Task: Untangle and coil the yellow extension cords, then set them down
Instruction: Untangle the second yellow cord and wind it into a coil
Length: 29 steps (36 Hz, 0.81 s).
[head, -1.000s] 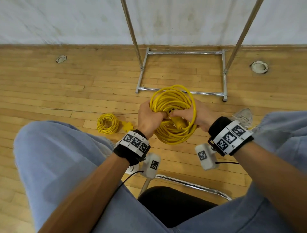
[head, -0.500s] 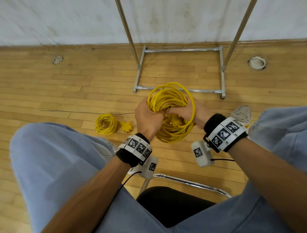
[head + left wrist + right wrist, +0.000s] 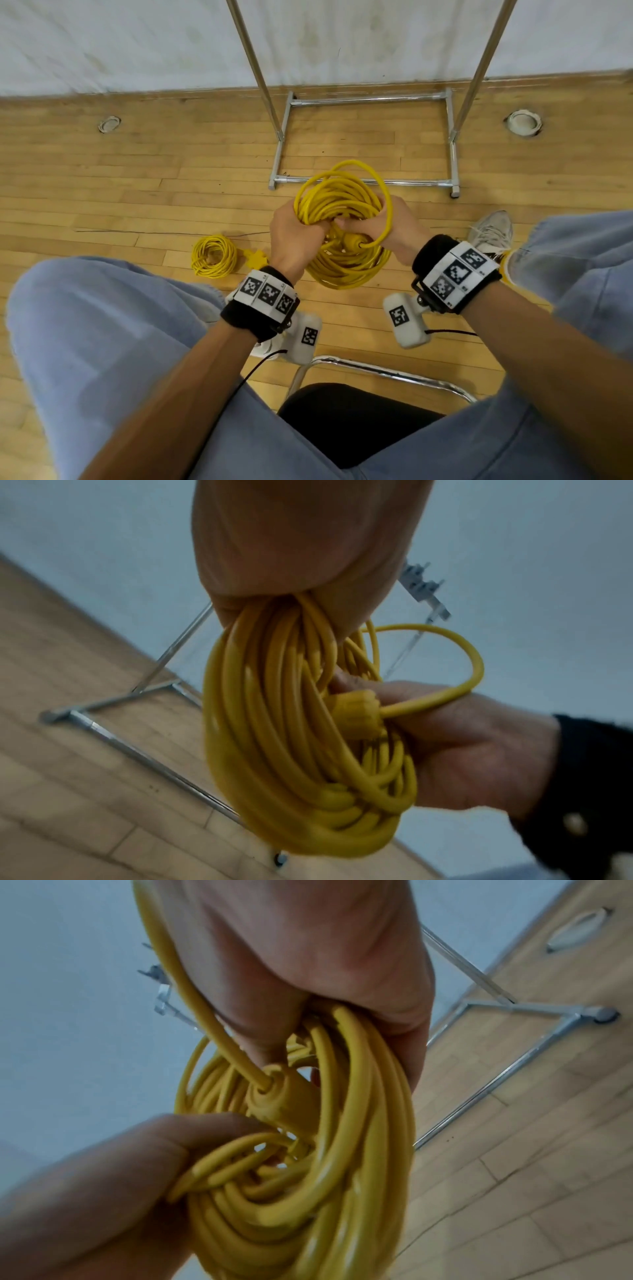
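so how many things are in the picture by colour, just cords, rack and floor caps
yellow: 2, the large coil held in both hands, and the small coil on the floor
silver: 1, the metal rack
white: 2, floor caps
total: 5

R hand (image 3: 308, 961) grips yellow cord coil (image 3: 342, 1177) w/ plug (image 3: 284, 1102) at center; L hand (image 3: 103, 1191) pinches loops near-left. Metal rack base (image 3: 534, 1010) on wood floor (image 3: 548, 1177), far right.

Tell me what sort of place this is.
Probably a bare hall or studio room rather than a home: a strip-wood floor with round floor sockets, a plain white wall, and a chrome garment rack standing empty at its base.
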Each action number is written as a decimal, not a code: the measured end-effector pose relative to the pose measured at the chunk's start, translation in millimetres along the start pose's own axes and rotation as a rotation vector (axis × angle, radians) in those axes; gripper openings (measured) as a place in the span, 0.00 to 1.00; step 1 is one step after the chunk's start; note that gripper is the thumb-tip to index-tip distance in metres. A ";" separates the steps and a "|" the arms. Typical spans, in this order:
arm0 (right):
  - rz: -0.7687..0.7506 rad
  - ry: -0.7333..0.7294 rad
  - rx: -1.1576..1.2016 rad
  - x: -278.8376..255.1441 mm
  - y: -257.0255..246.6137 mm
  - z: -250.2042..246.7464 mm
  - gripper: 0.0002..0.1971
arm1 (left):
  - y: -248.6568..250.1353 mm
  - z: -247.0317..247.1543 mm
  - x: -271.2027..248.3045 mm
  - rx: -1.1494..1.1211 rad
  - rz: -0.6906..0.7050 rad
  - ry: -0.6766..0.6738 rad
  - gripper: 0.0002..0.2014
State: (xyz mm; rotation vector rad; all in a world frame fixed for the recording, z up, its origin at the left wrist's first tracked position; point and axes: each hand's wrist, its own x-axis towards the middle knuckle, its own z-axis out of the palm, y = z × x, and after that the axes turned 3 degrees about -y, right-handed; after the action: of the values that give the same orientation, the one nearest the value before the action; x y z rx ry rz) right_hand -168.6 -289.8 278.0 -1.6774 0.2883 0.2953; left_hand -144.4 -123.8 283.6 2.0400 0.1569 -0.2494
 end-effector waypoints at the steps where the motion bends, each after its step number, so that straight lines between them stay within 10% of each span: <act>1: 0.027 -0.044 0.032 -0.2 -2.1 -1.3 0.17 | -0.3 -1.4 0.7 -0.017 -0.040 -0.022 0.09; 6: 0.087 -0.169 0.072 2.2 -4.2 -2.5 0.28 | 7.2 -11.4 1.7 -0.099 -0.195 -0.180 0.08; 11: 0.085 -0.072 0.107 -0.5 1.4 4.9 0.11 | 15.4 -20.6 5.3 -0.167 -0.277 -0.302 0.09; 29: 0.194 -0.156 0.316 0.3 6.8 3.7 0.20 | 12.8 -20.0 4.7 -0.045 -0.240 -0.315 0.17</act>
State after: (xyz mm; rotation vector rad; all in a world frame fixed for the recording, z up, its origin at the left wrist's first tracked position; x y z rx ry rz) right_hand -170.8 -286.9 271.2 -1.3093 0.3615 0.4963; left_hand -134.9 -111.9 302.5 1.9085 0.2086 -0.7058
